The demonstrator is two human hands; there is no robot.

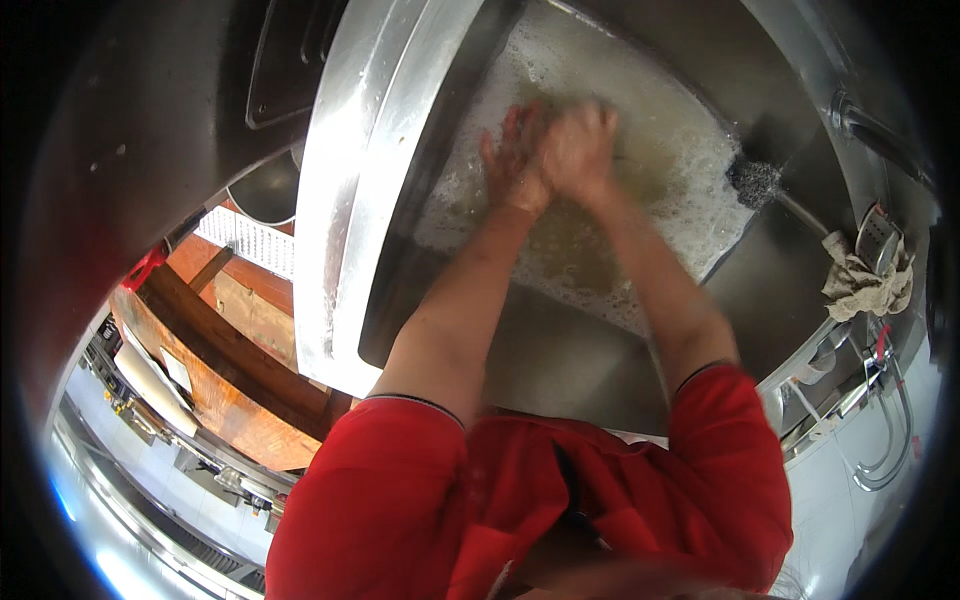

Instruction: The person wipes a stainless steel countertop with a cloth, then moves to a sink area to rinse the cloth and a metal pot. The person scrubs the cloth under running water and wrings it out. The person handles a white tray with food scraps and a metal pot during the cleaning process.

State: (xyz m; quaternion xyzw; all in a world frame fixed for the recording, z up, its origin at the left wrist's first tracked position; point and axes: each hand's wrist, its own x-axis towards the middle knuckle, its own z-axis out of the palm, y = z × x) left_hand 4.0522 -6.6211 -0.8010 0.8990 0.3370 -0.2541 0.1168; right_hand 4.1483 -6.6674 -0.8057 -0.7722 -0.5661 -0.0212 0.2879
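Note:
My left hand [514, 161] and my right hand [581, 146] are together, the right partly over the left, above soapy, cloudy water [637, 172] in a deep stainless steel sink [570, 349]. Both hands are blurred by motion. Fingers of both look spread, and no object shows in either, though the place where they meet is hidden. At the right side of the water a steel wool scrubber [754, 182] sits on the end of a metal handle.
A crumpled cloth [862, 289] and a perforated metal utensil [877, 236] lie at the sink's right rim. A broad steel ledge [352, 187] borders the sink on the left. Beyond it are a thick wooden board [232, 397], a metal pot [266, 191] and a white perforated basket [259, 244].

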